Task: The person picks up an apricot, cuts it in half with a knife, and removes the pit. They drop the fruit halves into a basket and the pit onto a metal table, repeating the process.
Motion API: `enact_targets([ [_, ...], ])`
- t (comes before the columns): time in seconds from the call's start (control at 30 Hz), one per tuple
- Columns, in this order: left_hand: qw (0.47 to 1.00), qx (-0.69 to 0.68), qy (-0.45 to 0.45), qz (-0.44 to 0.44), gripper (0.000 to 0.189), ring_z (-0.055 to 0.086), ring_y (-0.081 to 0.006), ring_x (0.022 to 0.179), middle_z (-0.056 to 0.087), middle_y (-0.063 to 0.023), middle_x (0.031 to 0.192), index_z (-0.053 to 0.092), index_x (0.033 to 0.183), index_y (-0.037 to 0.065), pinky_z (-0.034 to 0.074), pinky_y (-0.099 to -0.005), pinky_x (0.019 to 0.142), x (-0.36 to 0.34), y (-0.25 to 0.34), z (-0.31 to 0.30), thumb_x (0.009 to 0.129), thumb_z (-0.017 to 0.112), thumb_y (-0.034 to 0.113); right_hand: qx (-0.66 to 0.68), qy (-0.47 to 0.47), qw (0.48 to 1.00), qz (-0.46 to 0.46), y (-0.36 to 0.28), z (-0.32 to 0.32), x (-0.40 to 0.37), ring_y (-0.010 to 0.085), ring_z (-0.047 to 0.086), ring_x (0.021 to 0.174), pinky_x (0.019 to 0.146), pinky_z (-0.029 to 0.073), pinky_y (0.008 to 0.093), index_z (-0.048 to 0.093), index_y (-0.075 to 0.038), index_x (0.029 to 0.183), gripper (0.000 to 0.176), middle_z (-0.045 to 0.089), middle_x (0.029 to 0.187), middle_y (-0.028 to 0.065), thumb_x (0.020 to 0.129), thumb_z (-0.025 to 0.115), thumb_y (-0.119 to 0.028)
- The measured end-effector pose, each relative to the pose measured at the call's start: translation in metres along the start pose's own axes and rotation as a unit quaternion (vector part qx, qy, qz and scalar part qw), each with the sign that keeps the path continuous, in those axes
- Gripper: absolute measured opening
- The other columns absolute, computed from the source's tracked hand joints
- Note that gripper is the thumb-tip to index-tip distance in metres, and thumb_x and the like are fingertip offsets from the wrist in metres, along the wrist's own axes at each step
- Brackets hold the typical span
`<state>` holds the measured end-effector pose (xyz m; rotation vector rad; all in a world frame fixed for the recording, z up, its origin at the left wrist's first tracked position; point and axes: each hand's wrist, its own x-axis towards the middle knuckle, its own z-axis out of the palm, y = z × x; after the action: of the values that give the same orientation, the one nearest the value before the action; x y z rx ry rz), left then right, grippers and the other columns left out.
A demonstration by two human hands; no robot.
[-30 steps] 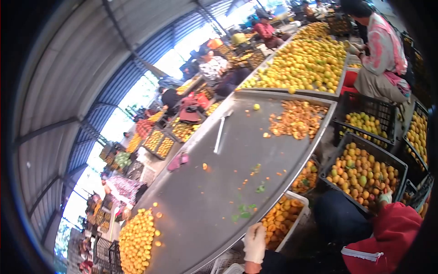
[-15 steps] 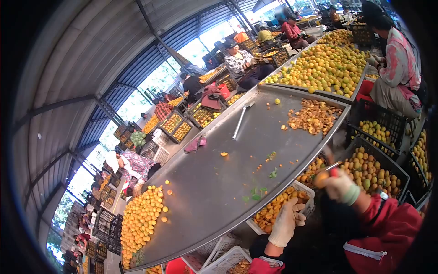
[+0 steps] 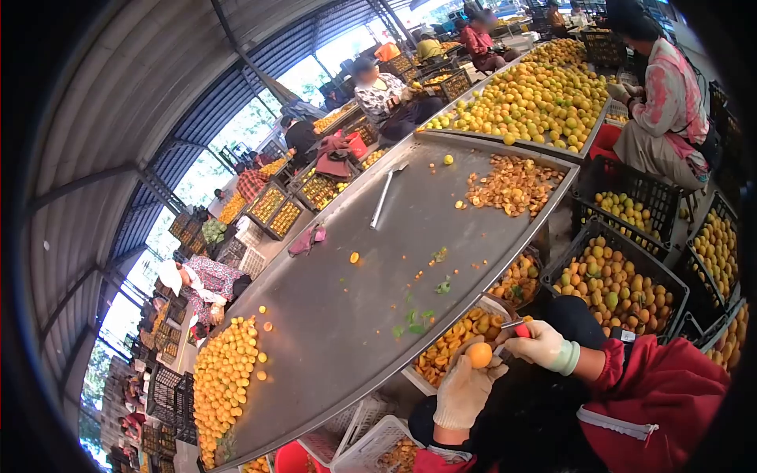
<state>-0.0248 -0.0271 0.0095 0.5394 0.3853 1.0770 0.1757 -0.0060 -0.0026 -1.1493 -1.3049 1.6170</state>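
My left hand (image 3: 461,394), in a pale work glove, is closed around a whole orange apricot (image 3: 479,355). My right hand (image 3: 546,348), gloved too with a greenish cuff, grips a small knife with a red handle (image 3: 521,329). Its blade points left, close to the apricot. Beneath both hands and just past them, a light crate (image 3: 412,377) holds cut apricot halves (image 3: 450,356). Beyond my right hand stands a black crate (image 3: 684,293) of whole apricots (image 3: 615,284).
A long metal table (image 3: 331,331) runs ahead, with a heap of apricots (image 3: 226,378) at its left end and shrivelled cut pieces (image 3: 512,187) at the far right. A metal tool (image 3: 384,197) and purple cloth (image 3: 306,241) lie on it. One person (image 3: 666,102) sits at right.
My right hand has swung left with the knife, from beside the black crate to my left hand. The apricot seen at the knife now sits in my left hand, which was empty.
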Motion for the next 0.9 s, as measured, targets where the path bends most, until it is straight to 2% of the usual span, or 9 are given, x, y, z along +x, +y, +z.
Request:
enact_targets([
  [0.07,1.000,-0.004,0.007,-0.016,0.039,0.061,-0.0266,0.106,0.061,-0.0127,0.118,0.053,0.126,0.005,0.050,-0.0438,0.093,-0.002,-0.005,0.000,0.098,0.054,0.032,0.023,0.021,0.995,-0.100,0.001,0.004,-0.010,0.0112,0.062,0.077,0.071,0.051,0.0251,0.064,-0.003,0.103,0.020,0.066,0.085,0.0021,0.085,0.066,-0.012],
  [0.2,0.997,-0.047,-0.004,-0.058,0.042,0.061,-0.0313,0.110,0.059,-0.0169,0.124,0.046,0.135,0.007,0.052,-0.0449,0.092,-0.008,-0.017,-0.019,0.099,0.052,0.027,0.060,0.011,0.997,-0.046,0.000,0.010,-0.028,0.0112,0.063,0.079,0.075,0.052,0.0258,0.064,-0.003,0.100,0.021,0.068,0.084,0.0026,0.083,0.071,-0.015],
  [0.27,0.999,-0.010,0.022,-0.042,0.043,0.061,-0.0310,0.110,0.059,-0.0162,0.123,0.044,0.137,0.007,0.054,-0.0434,0.089,-0.016,-0.022,-0.011,0.100,0.051,0.028,-0.051,0.046,0.986,-0.149,0.004,0.017,-0.031,0.0137,0.066,0.080,0.075,0.053,0.0287,0.063,-0.004,0.101,0.033,0.069,0.086,0.0064,0.079,0.079,-0.022],
  [0.3,0.998,0.029,0.040,-0.023,0.044,0.061,-0.0307,0.110,0.060,-0.0155,0.123,0.042,0.138,0.008,0.056,-0.0419,0.086,-0.013,-0.021,-0.003,0.100,0.049,0.028,-0.185,0.054,0.963,-0.188,0.019,0.013,-0.027,0.0176,0.068,0.080,0.073,0.054,0.0317,0.062,-0.006,0.103,0.044,0.069,0.087,0.0102,0.074,0.084,-0.030],
  [0.43,0.974,0.197,0.091,-0.061,0.049,0.055,-0.0132,0.068,0.062,-0.0071,0.103,0.046,0.132,0.005,0.048,-0.0259,0.060,-0.014,-0.022,0.010,0.103,0.041,0.044,-0.271,0.069,0.948,-0.153,-0.001,0.018,-0.031,0.0306,0.068,0.078,0.070,0.055,0.0367,0.060,-0.007,0.097,0.048,0.066,0.081,0.0144,0.073,0.081,-0.043],
  [0.57,0.962,0.249,0.075,-0.080,0.055,0.054,-0.0140,0.065,0.056,-0.0046,0.086,0.053,0.117,0.003,0.045,-0.0260,0.059,-0.016,-0.020,0.012,0.103,0.029,0.051,-0.186,0.121,0.961,-0.167,0.002,0.022,-0.024,0.0234,0.068,0.074,0.067,0.054,0.0351,0.061,-0.005,0.097,0.037,0.066,0.080,0.0142,0.081,0.077,-0.034],
  [0.63,0.978,0.138,0.121,-0.097,0.056,0.054,-0.0147,0.067,0.056,-0.0051,0.086,0.053,0.114,0.004,0.045,-0.0274,0.058,-0.019,-0.022,0.020,0.101,0.033,0.055,-0.066,0.108,0.978,-0.164,-0.012,0.025,-0.030,0.0175,0.065,0.073,0.067,0.053,0.0329,0.060,-0.002,0.098,0.030,0.064,0.078,0.0116,0.087,0.073,-0.027],
  [0.67,0.983,0.091,0.131,-0.089,0.057,0.054,-0.0147,0.067,0.056,-0.0052,0.084,0.054,0.112,0.005,0.044,-0.0277,0.058,-0.021,-0.022,0.026,0.100,0.033,0.057,-0.088,0.120,0.972,-0.181,-0.005,0.022,-0.028,0.0157,0.064,0.075,0.069,0.053,0.0323,0.060,-0.002,0.098,0.027,0.063,0.078,0.0102,0.087,0.071,-0.024],
  [0.9,0.973,0.174,0.146,-0.037,0.066,0.047,-0.0131,0.061,0.055,-0.0032,0.078,0.056,0.108,0.007,0.037,-0.0259,0.054,-0.026,-0.023,0.016,0.098,0.025,0.065,-0.261,0.000,0.952,-0.158,-0.007,0.020,-0.056,0.0373,0.065,0.073,0.065,0.051,0.0414,0.058,-0.003,0.098,0.024,0.063,0.077,0.0207,0.088,0.062,-0.024],
])
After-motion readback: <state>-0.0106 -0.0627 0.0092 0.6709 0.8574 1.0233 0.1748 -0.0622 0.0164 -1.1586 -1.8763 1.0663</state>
